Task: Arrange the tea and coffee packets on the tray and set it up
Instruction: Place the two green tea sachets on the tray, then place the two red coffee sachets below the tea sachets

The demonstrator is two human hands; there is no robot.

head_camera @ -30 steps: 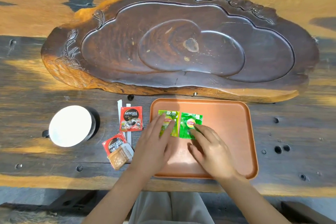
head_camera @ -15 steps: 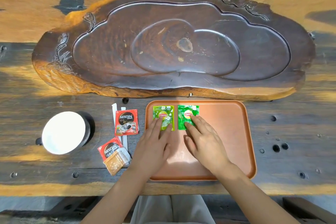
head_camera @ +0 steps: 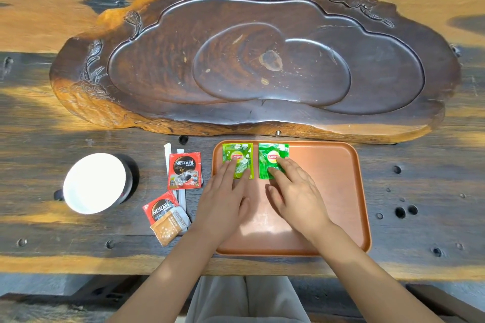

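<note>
Packets on the orange tray [head_camera: 328,191]: two green Lipton sachets sit side by side at its upper-left corner, the paler tea packet [head_camera: 238,157] left of the darker tea packet [head_camera: 273,157], a narrow strip of tray between them. Our left hand [head_camera: 225,199] lies flat, fingers spread and extended, fingertips [head_camera: 231,164] pressing the lower half of the paler sachet; nothing is pinched. Our right hand [head_camera: 296,191] is likewise splayed, tips resting on the darker sachet; no grip there either.

Off the tray, left of it in the frame: one red Nescafé packet [head_camera: 185,170] lying over two white stick sachets [head_camera: 168,155], a second Nescafé packet [head_camera: 160,207] tilted below it, partly covered by a tan sachet [head_camera: 168,228]. White cup [head_camera: 95,182] at far left.

Risks, as we judge them: sachets look light and slick, so lifting the fingers with any drag could skew them or close the gap. Paler sachet sits close to the tray rim; a push up-frame may ride it onto the lip. Reaching left for the coffee, the forearm could sweep the overlapped pile or nudge the cup.
</note>
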